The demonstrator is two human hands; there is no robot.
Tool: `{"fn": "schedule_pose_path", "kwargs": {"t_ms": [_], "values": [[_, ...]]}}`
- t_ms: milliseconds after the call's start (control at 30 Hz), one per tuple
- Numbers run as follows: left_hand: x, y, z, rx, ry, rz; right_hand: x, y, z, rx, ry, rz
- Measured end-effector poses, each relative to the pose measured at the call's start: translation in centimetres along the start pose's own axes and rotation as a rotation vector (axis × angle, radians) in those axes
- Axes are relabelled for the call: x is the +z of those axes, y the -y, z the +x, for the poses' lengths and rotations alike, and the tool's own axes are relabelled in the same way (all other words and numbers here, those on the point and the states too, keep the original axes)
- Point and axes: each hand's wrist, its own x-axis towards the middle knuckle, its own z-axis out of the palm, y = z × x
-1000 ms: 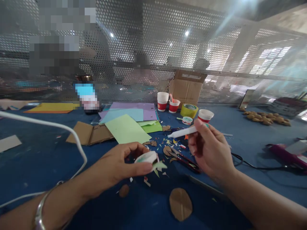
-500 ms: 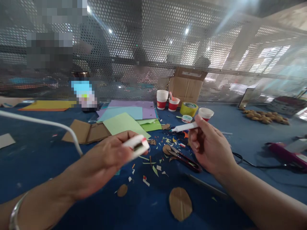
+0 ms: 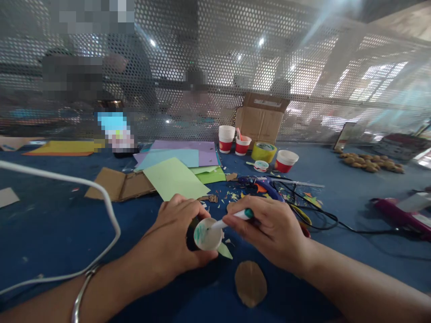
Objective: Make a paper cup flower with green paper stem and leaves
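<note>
My left hand [image 3: 175, 237] is closed around a small round cup-like piece [image 3: 208, 242] with a white face and a dark side. Green scribbles cover the left part of that face. In my right hand [image 3: 269, 229] is a white marker [image 3: 237, 216] with a green end, pinched like a pen. Its tip meets the white face, or lies just over it. A cardboard oval [image 3: 251, 284] lies flat on the blue table below the hands. Beside the piece lies a light green paper leaf shape [image 3: 224, 251].
Behind the hands are coloured paper sheets [image 3: 175, 177], folded cardboard [image 3: 134, 185], paper cups [image 3: 226, 140], yellow tape [image 3: 263, 152] and a blue glue gun [image 3: 269, 184] with a black cord. A purple tool [image 3: 400, 217] lies right; a white cable [image 3: 101, 188] curves left.
My left hand has turned the piece so its white face shows and lowered it. My right hand has moved down and left, bringing the marker to the face.
</note>
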Motion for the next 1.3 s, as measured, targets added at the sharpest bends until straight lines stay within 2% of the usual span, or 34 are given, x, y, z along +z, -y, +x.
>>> {"fn": "schedule_pose_path", "kwargs": {"t_ms": [100, 167, 333, 500, 633, 700, 833, 900, 1033, 1167, 1300], "values": [[0.2, 0.3, 0.0, -0.065, 0.091, -0.047, 0.0, -0.2, -0.1, 0.006, 0.079, -0.016], [0.1, 0.5, 0.2, -0.071, 0.113, -0.053, 0.0, -0.1, -0.2, 0.012, 0.078, -0.03], [-0.5, 0.9, 0.7, 0.046, 0.181, 0.017, -0.2, 0.4, -0.3, -0.034, 0.114, -0.005], [-0.7, 1.0, 0.8, 0.082, 0.146, -0.011, 0.2, 0.3, -0.2, 0.077, 0.064, -0.005], [-0.6, 1.1, 0.8, 0.087, 0.169, -0.016, 0.5, 0.1, -0.3, 0.174, 0.12, 0.131], [-0.6, 1.1, 0.8, 0.08, 0.154, -0.01, 0.5, 0.0, -0.3, 0.194, 0.08, 0.107], [-0.5, 1.2, 0.7, 0.104, 0.132, -0.022, 0.4, -0.1, -0.2, 0.076, 0.068, 0.063], [-0.4, 1.3, 0.7, 0.121, 0.129, -0.027, 0.5, -0.1, -0.2, 0.055, 0.085, 0.068], [-0.3, 1.4, 0.7, 0.126, 0.102, -0.006, 0.8, -0.2, -0.3, 0.006, 0.025, -0.041], [-0.2, 1.5, 0.8, 0.141, 0.132, -0.014, 0.9, -0.2, -0.5, -0.123, 0.084, -0.051], [0.0, 1.7, 0.8, 0.09, 0.124, -0.044, 0.7, -0.3, -0.6, -0.107, 0.042, -0.157]]}}
